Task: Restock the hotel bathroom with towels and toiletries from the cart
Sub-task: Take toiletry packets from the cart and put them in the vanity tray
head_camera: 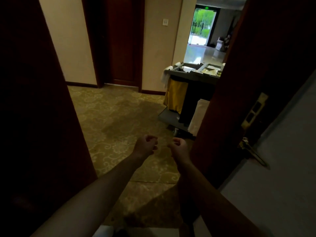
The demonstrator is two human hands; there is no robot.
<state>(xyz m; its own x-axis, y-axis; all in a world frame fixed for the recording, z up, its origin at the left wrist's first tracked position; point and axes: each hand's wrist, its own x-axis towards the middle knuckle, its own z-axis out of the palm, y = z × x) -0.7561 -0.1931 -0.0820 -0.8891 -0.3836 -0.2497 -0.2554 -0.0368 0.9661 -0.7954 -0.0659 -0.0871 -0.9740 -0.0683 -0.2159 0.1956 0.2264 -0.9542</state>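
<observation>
Left hand and right hand are out in front, low in the middle of the frame. They're side by side and just apart, fingers curled in on both, nothing in either one. Bare forearms reach up from the bottom edge.

And where's the stock? Over on the cart, right of centre, out on the patterned carpet of the corridor. Its right end is hidden behind the edge of the dark wooden door. A yellow bag hangs on its left end and a white cloth is draped over the left corner. What looks like a white roll sits on top just above that. The trays along the top hold something pale, too far off to say what.

This reads to me as the walk out to fetch supplies, early in the job. To do it well:

- Step clear of that door edge on the right.
- Come round to the side where the top trays are within reach.
- Uncurl those fingers and lift towels as a stack, both hands underneath, so nothing slides onto the carpet.

No folded towels can be made out from here, so a look over the cart comes first.
</observation>
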